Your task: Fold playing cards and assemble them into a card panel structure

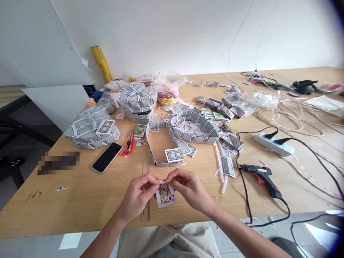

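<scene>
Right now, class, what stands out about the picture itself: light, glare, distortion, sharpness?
All in the head view: bright patches on the floor; pale, soft light on the wall; a dark, purple-fringed curve at upper right; a pixelated block over the table's left; the playing card's print fairly clear.

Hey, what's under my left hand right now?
A clear ruler on the table. Parts of it show beyond and nearer than your left hand, which covers its middle. Whatever else lies under there can't be seen.
</scene>
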`<move>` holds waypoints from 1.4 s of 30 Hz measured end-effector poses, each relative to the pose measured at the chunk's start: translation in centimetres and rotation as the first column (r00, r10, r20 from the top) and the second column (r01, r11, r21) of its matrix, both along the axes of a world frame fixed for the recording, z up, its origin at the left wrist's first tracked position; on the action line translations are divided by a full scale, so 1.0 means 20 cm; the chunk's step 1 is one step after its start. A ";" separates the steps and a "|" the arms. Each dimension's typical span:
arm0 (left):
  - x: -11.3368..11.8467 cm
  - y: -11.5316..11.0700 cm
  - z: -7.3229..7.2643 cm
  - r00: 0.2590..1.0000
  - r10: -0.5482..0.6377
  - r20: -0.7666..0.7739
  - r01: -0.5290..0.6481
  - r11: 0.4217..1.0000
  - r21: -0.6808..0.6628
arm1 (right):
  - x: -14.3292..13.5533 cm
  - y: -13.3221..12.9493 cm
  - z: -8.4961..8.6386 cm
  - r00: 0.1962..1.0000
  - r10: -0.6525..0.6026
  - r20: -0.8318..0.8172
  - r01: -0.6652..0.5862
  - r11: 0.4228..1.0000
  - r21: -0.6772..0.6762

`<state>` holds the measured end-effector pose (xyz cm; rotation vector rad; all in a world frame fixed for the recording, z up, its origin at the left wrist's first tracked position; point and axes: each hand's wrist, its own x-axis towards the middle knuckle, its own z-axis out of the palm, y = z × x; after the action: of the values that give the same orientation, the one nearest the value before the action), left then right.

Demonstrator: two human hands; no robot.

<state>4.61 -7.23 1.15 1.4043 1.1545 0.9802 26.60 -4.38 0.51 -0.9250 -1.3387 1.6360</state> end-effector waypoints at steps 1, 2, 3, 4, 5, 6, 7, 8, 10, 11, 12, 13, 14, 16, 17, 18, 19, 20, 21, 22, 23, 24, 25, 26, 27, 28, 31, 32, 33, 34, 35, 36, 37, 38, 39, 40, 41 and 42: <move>0.00 0.00 0.00 0.999 0.001 0.035 0.000 0.999 -0.032 | 0.00 0.00 0.00 1.000 -0.011 0.019 0.010 1.000 0.012; 0.00 0.00 0.00 0.998 0.000 0.064 0.004 0.998 -0.062 | 0.01 -0.01 0.01 0.999 -0.022 0.041 0.021 0.999 0.030; 0.00 0.00 0.00 0.996 -0.003 0.087 0.010 0.996 -0.088 | 0.01 -0.01 0.01 0.997 -0.036 0.065 0.033 0.998 0.050; 0.00 0.00 0.01 0.994 -0.011 0.106 0.023 0.994 -0.110 | 0.01 -0.02 0.02 0.995 -0.050 0.090 0.044 0.996 0.074; 0.00 0.00 0.01 0.992 -0.025 0.126 0.041 0.991 -0.128 | 0.02 -0.02 0.02 0.991 -0.065 0.119 0.054 0.994 0.099; -0.01 0.00 0.01 0.989 -0.043 0.144 0.064 0.988 -0.143 | 0.02 -0.03 0.03 0.985 -0.081 0.150 0.061 0.990 0.129; -0.01 0.00 0.02 0.986 -0.056 0.157 0.081 0.985 -0.153 | 0.02 -0.03 0.03 0.979 -0.093 0.180 0.064 0.985 0.163; 0.00 0.00 0.02 0.985 -0.063 0.163 0.090 0.983 -0.162 | 0.02 -0.03 0.04 0.973 -0.100 0.207 0.058 0.979 0.197; 0.00 0.01 0.02 0.987 -0.051 0.150 0.079 0.980 -0.181 | 0.03 -0.04 0.05 0.964 -0.108 0.242 0.040 0.962 0.271; 0.01 0.01 0.02 0.990 -0.038 0.135 0.063 0.980 -0.189 | 0.03 -0.04 0.05 0.963 -0.115 0.245 0.035 0.951 0.307; 0.01 0.01 0.02 0.992 -0.027 0.121 0.050 0.980 -0.193 | 0.03 -0.04 0.05 0.963 -0.119 0.244 0.030 0.940 0.340; 0.01 0.02 0.01 0.994 -0.023 0.111 0.044 0.980 -0.195 | 0.03 -0.04 0.05 0.963 -0.122 0.240 0.027 0.931 0.365; 0.01 0.02 0.01 0.994 -0.023 0.104 0.043 0.980 -0.194 | 0.03 -0.05 0.05 0.964 -0.125 0.236 0.027 0.926 0.377; 0.01 0.03 -0.01 0.995 -0.017 0.101 0.035 0.983 -0.180 | 0.02 -0.05 0.05 0.972 -0.106 0.209 0.033 0.945 0.326; 0.01 0.03 -0.02 0.995 -0.008 0.101 0.025 0.985 -0.169 | 0.02 -0.05 0.05 0.981 -0.082 0.175 0.034 0.965 0.258; 0.01 0.03 -0.02 0.995 0.009 0.101 0.007 0.988 -0.154 | 0.02 -0.05 0.05 0.990 -0.052 0.127 0.029 0.985 0.172; 0.00 0.04 -0.03 0.994 0.030 0.103 -0.016 0.990 -0.137 | 0.02 -0.04 0.05 0.997 -0.015 0.074 0.009 0.997 0.080; 0.00 0.04 -0.04 0.993 0.049 0.111 -0.035 0.992 -0.125 | 0.02 -0.03 0.05 0.999 0.033 0.021 -0.033 0.999 -0.010; 0.00 0.04 -0.04 0.990 0.060 0.130 -0.043 0.991 -0.124 | 0.03 -0.03 0.05 0.996 0.089 -0.027 -0.091 0.992 -0.088; 0.00 0.04 -0.05 0.986 0.060 0.158 -0.038 0.990 -0.136 | 0.03 -0.02 0.06 0.987 0.145 -0.067 -0.154 0.976 -0.153; 0.00 0.04 -0.06 0.980 0.050 0.192 -0.020 0.988 -0.156 | 0.04 -0.01 0.06 0.975 0.195 -0.105 -0.213 0.955 -0.205; 0.01 0.04 -0.06 0.974 0.038 0.223 0.002 0.985 -0.174 | 0.04 0.00 0.06 0.960 0.236 -0.149 -0.267 0.931 -0.247; 0.01 0.04 -0.07 0.970 0.025 0.243 0.020 0.983 -0.183 | 0.04 0.00 0.05 0.943 0.262 -0.204 -0.313 0.907 -0.282; 0.01 0.04 -0.07 0.968 0.015 0.250 0.031 0.984 -0.177 | 0.04 0.01 0.05 0.925 0.277 -0.262 -0.352 0.883 -0.309; 0.01 0.04 -0.07 0.969 0.004 0.245 0.035 0.987 -0.156 | 0.05 0.02 0.05 0.907 0.288 -0.308 -0.384 0.864 -0.325; 0.00 0.05 -0.06 0.972 -0.012 0.234 0.042 0.991 -0.124 | 0.05 0.03 0.05 0.893 0.301 -0.334 -0.410 0.851 -0.329; -0.04 0.11 -0.01 0.977 -0.118 0.179 0.124 0.992 -0.020 | 0.07 0.07 0.07 0.898 0.341 -0.280 -0.417 0.864 -0.284; -0.07 0.15 0.01 0.977 -0.155 0.145 0.155 0.988 0.012 | 0.08 0.09 0.09 0.913 0.344 -0.219 -0.393 0.886 -0.246; -0.10 0.20 0.04 0.980 -0.171 0.098 0.167 0.985 0.046 | 0.09 0.13 0.12 0.931 0.334 -0.148 -0.358 0.913 -0.196; -0.12 0.26 0.06 0.986 -0.159 0.043 0.156 0.985 0.074 | 0.10 0.17 0.15 0.948 0.312 -0.058 -0.317 0.940 -0.129; -0.15 0.33 0.07 0.992 -0.128 -0.009 0.128 0.987 0.100 | 0.11 0.21 0.18 0.964 0.263 0.046 -0.262 0.965 -0.023; -0.17 0.39 0.07 0.997 -0.049 -0.060 0.056 0.991 0.122 | 0.11 0.26 0.22 0.970 0.177 0.164 -0.198 0.973 0.117; -0.19 0.46 0.06 0.994 0.037 -0.100 -0.021 0.988 0.154 | 0.10 0.32 0.24 0.951 0.089 0.295 -0.168 0.953 0.252; -0.20 0.51 0.03 0.985 0.114 -0.126 -0.089 0.978 0.190 | 0.09 0.37 0.27 0.909 0.010 0.416 -0.172 0.920 0.353; -0.20 0.56 -0.01 0.971 0.187 -0.149 -0.149 0.961 0.233 | 0.08 0.42 0.28 0.860 -0.035 0.509 -0.213 0.882 0.421; -0.20 0.59 -0.05 0.961 0.228 -0.158 -0.182 0.949 0.257 | 0.06 0.47 0.29 0.815 -0.050 0.578 -0.276 0.843 0.462; -0.20 0.60 -0.10 0.953 0.252 -0.168 -0.199 0.939 0.279 | 0.04 0.51 0.29 0.773 -0.052 0.632 -0.341 0.807 0.483; -0.20 0.61 -0.14 0.947 0.264 -0.183 -0.201 0.932 0.303 | 0.01 0.55 0.29 0.738 -0.049 0.673 -0.399 0.772 0.494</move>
<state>0.70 4.90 -1.67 1.6610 1.4154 1.2167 26.82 6.56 6.26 -1.0005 -2.3486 0.8536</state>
